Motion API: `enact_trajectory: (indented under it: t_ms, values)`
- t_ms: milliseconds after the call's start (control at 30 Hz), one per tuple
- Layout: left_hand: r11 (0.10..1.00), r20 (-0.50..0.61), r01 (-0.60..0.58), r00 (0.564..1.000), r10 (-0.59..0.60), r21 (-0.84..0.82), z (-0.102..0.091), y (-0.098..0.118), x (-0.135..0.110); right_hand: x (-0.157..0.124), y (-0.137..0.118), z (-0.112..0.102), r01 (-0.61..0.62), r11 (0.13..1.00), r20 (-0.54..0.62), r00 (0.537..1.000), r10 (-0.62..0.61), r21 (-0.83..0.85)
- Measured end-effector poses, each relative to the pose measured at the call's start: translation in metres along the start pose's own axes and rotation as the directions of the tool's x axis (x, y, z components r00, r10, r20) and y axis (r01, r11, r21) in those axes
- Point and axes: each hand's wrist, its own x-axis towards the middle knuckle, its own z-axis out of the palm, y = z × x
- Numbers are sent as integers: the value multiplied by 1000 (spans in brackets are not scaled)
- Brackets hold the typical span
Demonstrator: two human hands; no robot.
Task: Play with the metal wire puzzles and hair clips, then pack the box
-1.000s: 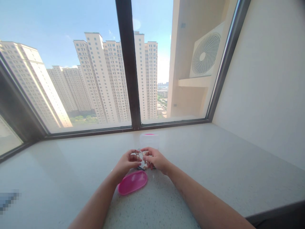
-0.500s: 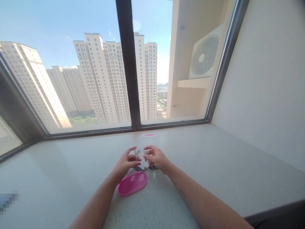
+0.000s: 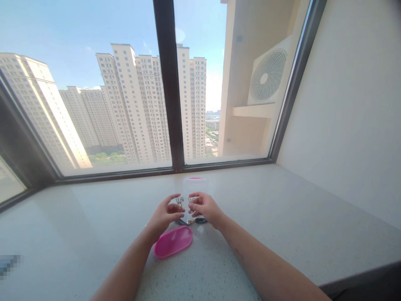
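My left hand [image 3: 163, 212] pinches a small gold wire clip [image 3: 179, 204], bent in what looks like a rabbit outline with two ears. A similar gold wire clip [image 3: 191, 202] is between the fingers of my right hand [image 3: 206, 208], partly covered by them. The two clips are held upright side by side, with a narrow gap between them. Under my hands lie a dark slim item [image 3: 182, 222] and a black item [image 3: 201, 220] with a light metallic part; their kind is unclear. Near my left wrist rests a pink oval shallow tray or lid [image 3: 173, 243].
Behind my hands stands a clear container [image 3: 196, 184] with a pink part at its top. Everything rests on a pale speckled sill [image 3: 200, 267], bounded by a dark window frame [image 3: 178, 167] at the back and a white wall [image 3: 351, 104] on the right.
Both hands hold nearly the same pose, each keeping its clip. The view has shifted very slightly.
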Motion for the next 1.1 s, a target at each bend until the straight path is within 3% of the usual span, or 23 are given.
enact_trajectory:
  t_ms: [367,600,867,1100]
  values:
    - [1000,-10,0,1000,0,-28,1,0,0,-2,-3,2,10,999,51,999,-12,49]
    - [999,59,-53,997,53,1,5,2,-3,0,-1,2,54,997,44,997,-56,49]
    - [985,128,-123,986,107,118,4,-6,-2,-1,-1,3,59,997,66,996,-62,50]
    - [980,125,-125,987,105,158,6,-3,-3,-2,-4,4,28,997,47,998,-32,74]
